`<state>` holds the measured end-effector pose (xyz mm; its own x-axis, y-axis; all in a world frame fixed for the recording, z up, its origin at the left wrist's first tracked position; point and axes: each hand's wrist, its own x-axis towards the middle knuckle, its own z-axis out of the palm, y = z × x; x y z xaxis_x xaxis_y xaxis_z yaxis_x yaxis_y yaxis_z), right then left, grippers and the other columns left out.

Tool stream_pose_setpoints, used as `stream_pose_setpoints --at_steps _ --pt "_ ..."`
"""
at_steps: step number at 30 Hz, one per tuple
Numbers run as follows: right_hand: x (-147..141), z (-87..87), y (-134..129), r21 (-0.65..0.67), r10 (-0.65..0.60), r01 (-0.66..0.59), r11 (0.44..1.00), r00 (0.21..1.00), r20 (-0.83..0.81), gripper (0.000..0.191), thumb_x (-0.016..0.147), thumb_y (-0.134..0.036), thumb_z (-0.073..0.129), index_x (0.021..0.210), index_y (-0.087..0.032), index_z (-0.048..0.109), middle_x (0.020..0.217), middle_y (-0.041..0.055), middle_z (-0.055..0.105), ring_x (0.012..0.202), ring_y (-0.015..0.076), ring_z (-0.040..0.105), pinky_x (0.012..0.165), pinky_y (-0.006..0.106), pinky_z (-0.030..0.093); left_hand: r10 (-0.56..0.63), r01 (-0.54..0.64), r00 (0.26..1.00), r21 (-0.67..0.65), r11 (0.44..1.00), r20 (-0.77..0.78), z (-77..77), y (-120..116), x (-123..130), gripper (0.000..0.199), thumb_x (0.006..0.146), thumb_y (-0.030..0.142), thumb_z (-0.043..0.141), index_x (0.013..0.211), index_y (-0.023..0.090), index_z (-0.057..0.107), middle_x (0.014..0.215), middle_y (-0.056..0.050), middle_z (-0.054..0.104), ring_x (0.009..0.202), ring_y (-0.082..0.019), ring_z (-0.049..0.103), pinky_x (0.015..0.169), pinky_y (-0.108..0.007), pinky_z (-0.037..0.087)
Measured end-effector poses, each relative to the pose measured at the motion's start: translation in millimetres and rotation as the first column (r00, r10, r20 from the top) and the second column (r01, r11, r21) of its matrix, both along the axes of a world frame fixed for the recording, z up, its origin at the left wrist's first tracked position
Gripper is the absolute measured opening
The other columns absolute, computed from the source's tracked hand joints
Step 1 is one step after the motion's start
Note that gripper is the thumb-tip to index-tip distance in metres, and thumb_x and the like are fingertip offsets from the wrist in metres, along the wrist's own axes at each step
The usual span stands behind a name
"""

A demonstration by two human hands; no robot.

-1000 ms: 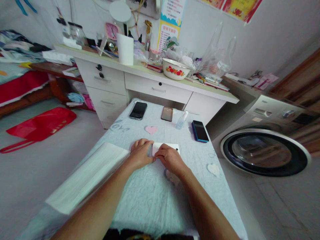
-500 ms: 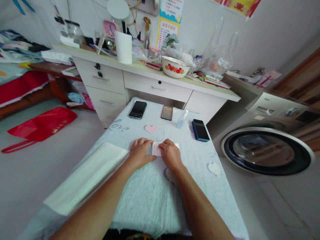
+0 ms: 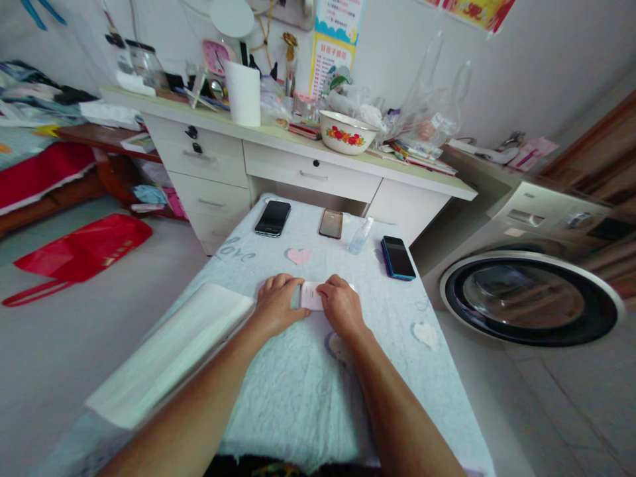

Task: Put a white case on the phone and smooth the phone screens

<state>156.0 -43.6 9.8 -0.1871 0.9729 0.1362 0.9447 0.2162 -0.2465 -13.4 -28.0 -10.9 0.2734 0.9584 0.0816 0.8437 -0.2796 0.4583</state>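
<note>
A flat white phone [image 3: 311,296] lies crosswise on the cloth-covered table, small marks showing on its face. My left hand [image 3: 278,301] grips its left end, thumb at the near edge and forefinger at the far edge. On top of its right part presses my right hand [image 3: 342,305], fingers curled and closed; whether something small is tucked under them is hidden. Beyond my hands lie a black phone [image 3: 273,218], a clear phone case [image 3: 331,224], a clear spray bottle [image 3: 360,236] and a blue-edged phone [image 3: 398,258].
A folded white paper or cloth [image 3: 173,354] lies along the table's left side. Behind stands a desk [image 3: 199,179] with a paper roll [image 3: 243,94], a flowered bowl [image 3: 348,132] and clutter. A washing machine [image 3: 527,298] is at right; a red bag [image 3: 84,255] lies on the floor.
My right hand has slid slightly to the right over the white phone. My left hand keeps its grip, and the other things stay in place.
</note>
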Motion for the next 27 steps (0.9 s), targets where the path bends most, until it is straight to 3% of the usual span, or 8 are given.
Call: stream_pose_setpoints --at_steps 7,18,27 --pt "12 -1.0 2 0.001 -0.129 0.129 0.992 0.992 0.01 0.027 0.093 -0.023 0.041 0.096 -0.023 0.068 0.096 0.0062 0.06 0.089 0.016 0.053 0.073 0.024 0.036 0.004 -0.004 1.0 0.003 1.0 -0.003 0.0 -1 0 0.057 0.064 0.042 0.067 0.118 0.03 0.052 0.115 -0.004 0.052 0.109 -0.027 0.044 0.092 -0.038 0.034" --pt "-12 -3.5 1 -0.006 0.026 -0.026 1.0 0.999 0.036 0.024 0.092 -0.021 0.043 0.094 -0.024 0.067 0.098 0.0045 0.059 0.093 0.0171 0.05 0.068 0.024 0.035 0.014 -0.013 1.0 -0.021 1.0 0.004 4.2 -2 2 0.058 0.064 0.041 0.067 0.119 0.03 0.052 0.119 -0.004 0.051 0.112 -0.027 0.043 0.095 -0.038 0.032" --pt "0 1.5 1 -0.019 -0.08 0.08 0.997 0.997 0.016 0.027 0.093 -0.024 0.041 0.099 -0.024 0.068 0.098 0.0061 0.058 0.09 0.0174 0.051 0.07 0.025 0.036 0.009 -0.009 1.0 -0.005 1.0 -0.002 0.3 -1 1 0.056 0.065 0.041 0.066 0.119 0.031 0.052 0.117 -0.003 0.051 0.11 -0.026 0.044 0.094 -0.038 0.033"
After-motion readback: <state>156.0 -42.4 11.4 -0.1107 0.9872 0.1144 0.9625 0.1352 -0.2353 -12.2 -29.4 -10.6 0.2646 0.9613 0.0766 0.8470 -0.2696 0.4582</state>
